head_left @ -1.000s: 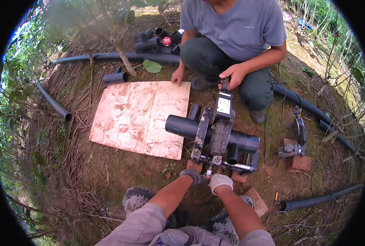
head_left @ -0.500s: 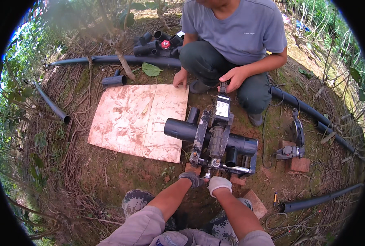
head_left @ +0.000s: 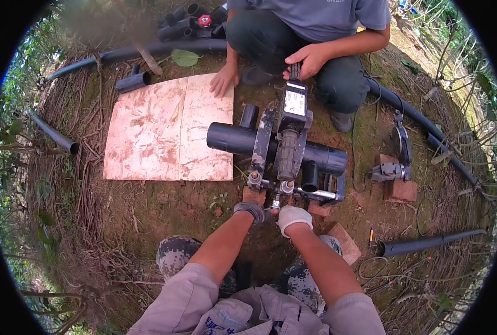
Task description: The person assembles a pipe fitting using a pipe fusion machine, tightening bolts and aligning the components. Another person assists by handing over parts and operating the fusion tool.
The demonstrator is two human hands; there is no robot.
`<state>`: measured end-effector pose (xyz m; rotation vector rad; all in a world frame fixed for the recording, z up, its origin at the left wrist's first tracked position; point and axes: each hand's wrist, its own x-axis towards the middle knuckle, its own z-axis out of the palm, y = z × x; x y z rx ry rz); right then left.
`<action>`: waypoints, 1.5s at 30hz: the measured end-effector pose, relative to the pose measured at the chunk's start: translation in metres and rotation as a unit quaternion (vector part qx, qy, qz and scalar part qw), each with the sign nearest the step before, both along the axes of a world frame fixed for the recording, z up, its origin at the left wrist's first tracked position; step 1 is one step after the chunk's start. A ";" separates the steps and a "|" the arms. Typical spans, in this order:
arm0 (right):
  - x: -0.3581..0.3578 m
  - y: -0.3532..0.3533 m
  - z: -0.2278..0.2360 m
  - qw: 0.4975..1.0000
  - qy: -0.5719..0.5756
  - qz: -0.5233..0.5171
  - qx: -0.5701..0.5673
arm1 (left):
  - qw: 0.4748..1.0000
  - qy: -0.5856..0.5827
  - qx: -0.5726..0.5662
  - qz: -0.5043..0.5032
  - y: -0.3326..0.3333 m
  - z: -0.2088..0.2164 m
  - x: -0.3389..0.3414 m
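Observation:
My left hand (head_left: 251,212), in a dark grey glove, and my right hand (head_left: 293,220), in a white glove, are close together at the near side of a pipe clamping frame (head_left: 338,190). Both are closed at a short metal shaft (head_left: 276,203); their fingers are partly hidden, so what each grips is unclear. Black pipe tees (head_left: 231,138) with short side branches lie across the frame, one on each side of its upright clamp plates (head_left: 263,146). A black power tool (head_left: 293,109) with a white label stands over the middle, its far handle in a co-worker's hand (head_left: 308,60).
The co-worker's other hand (head_left: 225,80) rests on a muddy wooden board (head_left: 148,131). At right, a grey-black tool (head_left: 390,170) sits on a brick (head_left: 400,191). Black pipes (head_left: 427,244) and loose cables lie around; pipe fittings (head_left: 176,28) are piled at the far side.
My view has shifted, so the scene sits higher and farther left. The co-worker's hand on the board lies flatter, with its fingers spread. My hands stay at the metal shaft.

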<state>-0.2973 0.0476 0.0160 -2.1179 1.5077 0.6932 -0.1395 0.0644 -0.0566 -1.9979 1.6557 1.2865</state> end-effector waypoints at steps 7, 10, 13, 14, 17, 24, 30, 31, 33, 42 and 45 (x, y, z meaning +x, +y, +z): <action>0.004 -0.002 0.004 1.000 0.021 -0.006 0.011 | 1.000 0.003 -0.009 -0.012 0.003 0.002 0.004; 0.007 -0.003 0.011 1.000 0.015 0.000 0.009 | 0.995 -0.024 -0.092 -0.024 0.004 -0.001 0.005; 0.007 -0.004 0.009 0.999 0.044 0.007 0.026 | 0.964 -0.080 -0.250 -0.036 0.011 -0.008 0.003; 0.008 -0.004 0.011 0.999 0.042 0.007 0.030 | 0.955 -0.089 -0.282 -0.031 0.014 -0.014 0.003; 0.013 -0.002 0.019 0.999 0.037 0.000 0.031 | 0.957 -0.089 -0.275 -0.030 0.014 -0.017 0.004; 0.006 -0.002 0.005 0.999 0.029 0.008 0.015 | 0.999 -0.008 -0.047 0.005 0.006 -0.015 0.005; 0.005 -0.005 -0.003 0.999 0.030 0.007 0.023 | 1.000 -0.002 -0.021 0.007 0.003 -0.016 0.004; 0.005 -0.005 -0.003 0.999 0.030 0.007 0.024 | 1.000 -0.003 -0.020 0.007 0.003 -0.016 0.004; 0.006 -0.005 -0.001 0.999 0.030 0.006 0.025 | 1.000 -0.003 -0.017 0.003 0.003 -0.016 0.004; 0.005 -0.005 -0.005 0.999 0.029 0.012 0.022 | 1.000 -0.003 -0.009 -0.009 0.002 -0.007 0.005; 0.004 -0.006 -0.004 0.999 0.026 0.009 0.023 | 1.000 -0.003 -0.024 -0.002 0.003 -0.007 0.004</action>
